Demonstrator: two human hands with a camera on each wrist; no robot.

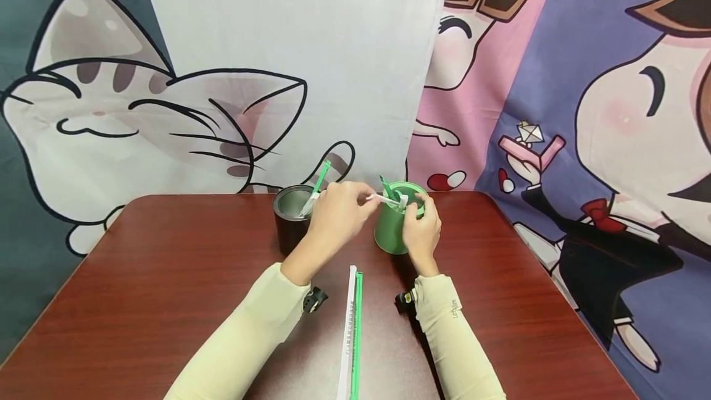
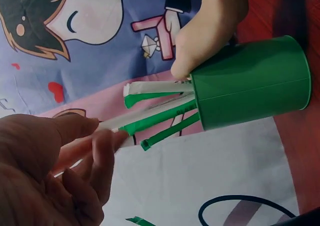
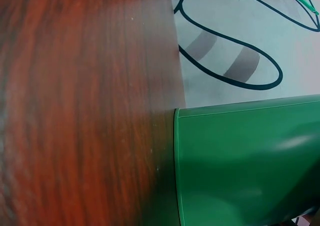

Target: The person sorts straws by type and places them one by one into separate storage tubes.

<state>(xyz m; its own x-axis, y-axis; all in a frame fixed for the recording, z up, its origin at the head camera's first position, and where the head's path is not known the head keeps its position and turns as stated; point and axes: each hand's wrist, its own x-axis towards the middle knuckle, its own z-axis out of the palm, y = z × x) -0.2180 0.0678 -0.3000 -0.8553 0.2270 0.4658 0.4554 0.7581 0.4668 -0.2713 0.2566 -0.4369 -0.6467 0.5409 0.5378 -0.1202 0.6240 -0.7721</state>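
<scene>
My left hand (image 1: 340, 210) reaches over a green cup (image 1: 390, 231) and pinches the upper end of a white strip (image 2: 142, 113). The strip's other end runs into the cup's mouth. Beside it, a green strip (image 2: 159, 119) reaches up to the same fingertips in the left wrist view. Several more green and white strips stick out of this cup, including a thin green strip (image 2: 172, 130). My right hand (image 1: 423, 230) grips the cup's rim from the right side. The right wrist view shows only the cup's wall and base, and that hand is hidden there.
Left of the green cup stands a dark cup (image 1: 290, 234) with a green strip (image 1: 322, 175) leaning out of it. A long white strip (image 1: 347, 329) and a long green strip (image 1: 357, 332) lie side by side on the red-brown table (image 1: 166, 289). A cartoon-printed cloth (image 1: 355, 66) hangs behind.
</scene>
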